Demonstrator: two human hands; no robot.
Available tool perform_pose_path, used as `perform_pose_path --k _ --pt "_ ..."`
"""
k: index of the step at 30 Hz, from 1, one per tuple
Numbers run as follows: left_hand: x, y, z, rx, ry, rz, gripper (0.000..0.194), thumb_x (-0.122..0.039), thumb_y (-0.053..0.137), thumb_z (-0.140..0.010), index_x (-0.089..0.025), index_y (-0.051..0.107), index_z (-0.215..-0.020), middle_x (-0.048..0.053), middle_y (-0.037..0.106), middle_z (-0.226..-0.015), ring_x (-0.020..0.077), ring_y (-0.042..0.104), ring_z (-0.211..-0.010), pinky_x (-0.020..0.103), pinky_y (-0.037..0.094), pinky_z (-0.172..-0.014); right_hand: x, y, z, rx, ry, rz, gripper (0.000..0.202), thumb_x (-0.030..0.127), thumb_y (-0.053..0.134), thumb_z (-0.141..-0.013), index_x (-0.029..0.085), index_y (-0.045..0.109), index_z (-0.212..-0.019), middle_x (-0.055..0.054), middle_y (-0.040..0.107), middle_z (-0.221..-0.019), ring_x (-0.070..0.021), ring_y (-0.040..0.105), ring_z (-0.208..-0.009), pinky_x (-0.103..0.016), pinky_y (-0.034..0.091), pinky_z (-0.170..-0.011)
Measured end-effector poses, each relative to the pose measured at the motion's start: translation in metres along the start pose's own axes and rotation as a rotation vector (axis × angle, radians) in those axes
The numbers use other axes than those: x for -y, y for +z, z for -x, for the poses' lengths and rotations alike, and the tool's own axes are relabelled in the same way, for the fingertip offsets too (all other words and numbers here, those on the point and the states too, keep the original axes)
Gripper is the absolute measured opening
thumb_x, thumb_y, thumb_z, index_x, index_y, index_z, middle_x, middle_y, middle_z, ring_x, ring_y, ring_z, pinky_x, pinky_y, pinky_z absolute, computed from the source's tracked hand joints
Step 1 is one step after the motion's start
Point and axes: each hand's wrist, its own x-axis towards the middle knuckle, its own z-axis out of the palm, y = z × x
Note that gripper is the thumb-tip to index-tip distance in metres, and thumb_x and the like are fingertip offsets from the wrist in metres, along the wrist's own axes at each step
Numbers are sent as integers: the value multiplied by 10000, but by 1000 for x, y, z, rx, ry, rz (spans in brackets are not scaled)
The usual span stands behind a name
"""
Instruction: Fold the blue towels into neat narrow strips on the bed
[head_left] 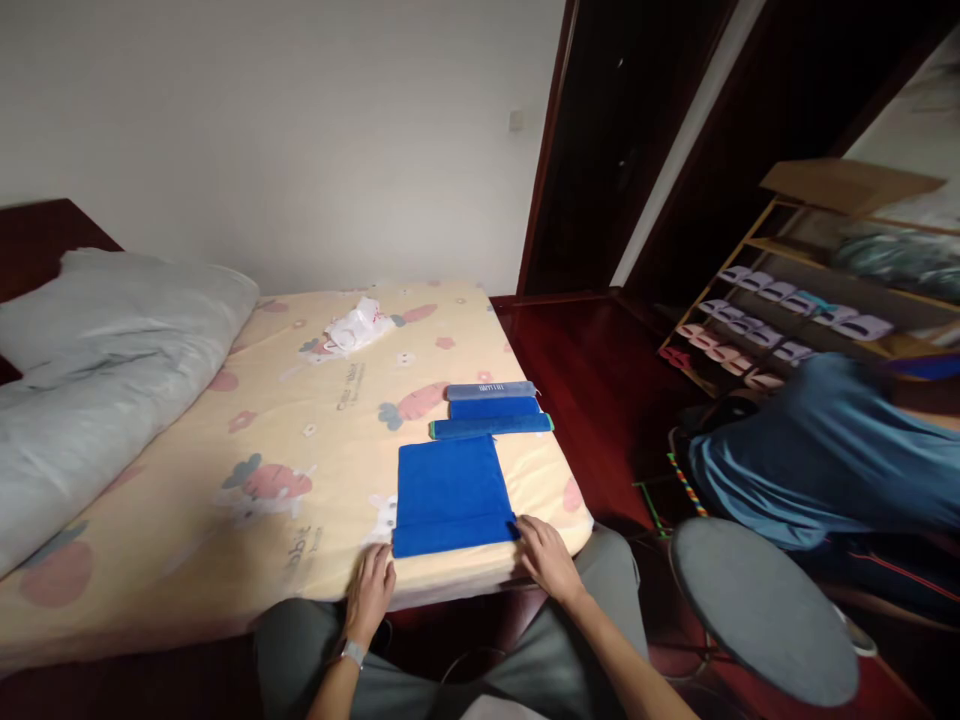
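A blue cloth (454, 490) lies flat on the bed, with a folded band along its near edge. My left hand (371, 585) is at its near left corner, fingers bent together and closed on the edge. At the near right corner, my right hand (546, 552) has its fingertips curled onto the cloth's edge. Just beyond the cloth are a narrow rolled or folded blue cloth (491, 427) with green ends, another blue piece (495, 408), and a grey-blue strip (491, 390) with white lettering.
The bed (300, 470) has a carrot-print sheet. A crumpled white plastic bag (358, 325) lies farther back, and a grey quilt (112, 370) is on the left. To the right are a round grey stool (765, 610), a person in a blue shirt (825, 450) and a shoe rack (795, 290).
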Motion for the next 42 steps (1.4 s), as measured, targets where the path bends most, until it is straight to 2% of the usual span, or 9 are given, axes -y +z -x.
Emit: perform_pose_path --k 3,8,16,21,25,32,34,38,42 --pt "-5 -2 -13 31 58 3 345 -264 472 -957 -230 638 -1257 99 697 -1189 258 649 -1102 404 528 -964 3 2 -8 64 -64 -41 593 123 533 -820 187 524 -1409 -132 543 -1421 -284 508 -1309 -458 440 -1108" --pt "-6 -5 -29 102 120 28 373 -228 499 -923 -273 644 -1265 77 698 -1199 259 637 -1117 428 508 -992 -2 9 -21 79 -63 -40 535 110 531 -831 192 573 -1358 -128 617 -1333 -284 575 -1228 -465 484 -1053" --pt "-7 5 -26 15 21 196 351 -228 460 -952 -256 636 -1255 78 664 -1295 249 607 -1208 459 513 -1041 -7 10 -28 23 -54 -130 424 144 512 -880 191 611 -1290 -123 614 -1352 -277 574 -1245 -471 479 -1060" --pt "-8 0 -36 25 -7 335 303 -239 428 -981 -238 607 -1225 75 638 -1344 229 563 -1290 463 481 -1101 -9 11 -34 -19 26 -229 340 178 496 -897 200 640 -1203 -109 681 -1242 -270 630 -1162 -473 509 -1021" --pt "-4 -8 -42 73 -46 372 329 -253 390 -1000 -230 556 -1283 84 682 -1244 218 631 -1184 428 540 -1013 -12 5 -39 -33 79 -303 282 244 460 -964 224 649 -1173 -99 706 -1170 -262 660 -1091 -454 533 -984" --pt "-3 -8 -36 67 -31 255 254 -269 437 -969 -212 625 -1129 91 720 -1007 256 680 -974 433 575 -870 -13 -10 -33 52 27 -297 302 215 462 -957 217 630 -1208 -103 691 -1197 -253 643 -1118 -433 522 -987" --pt "-5 -6 -33 97 12 242 277 -235 467 -942 -221 624 -1169 87 719 -1060 255 671 -1011 441 566 -902 -12 -10 -30 85 1 -264 315 189 484 -931 213 631 -1208 -103 688 -1207 -253 632 -1140 -431 514 -995" --pt "-5 -3 -25 144 109 242 487 -83 497 -824 -254 619 -1264 71 678 -1268 253 613 -1190 480 508 -1042 -13 -6 -28 104 -60 -217 320 163 543 -873 220 658 -1167 -101 648 -1310 -268 579 -1236 -446 488 -1030" --pt "1 0 -17 135 122 242 571 -33 449 -798 -292 653 -1264 49 688 -1275 241 612 -1205 483 507 -1055 -18 -1 -27 87 -38 -274 308 190 501 -915 230 670 -1169 -97 674 -1271 -263 606 -1203 -448 505 -1018"
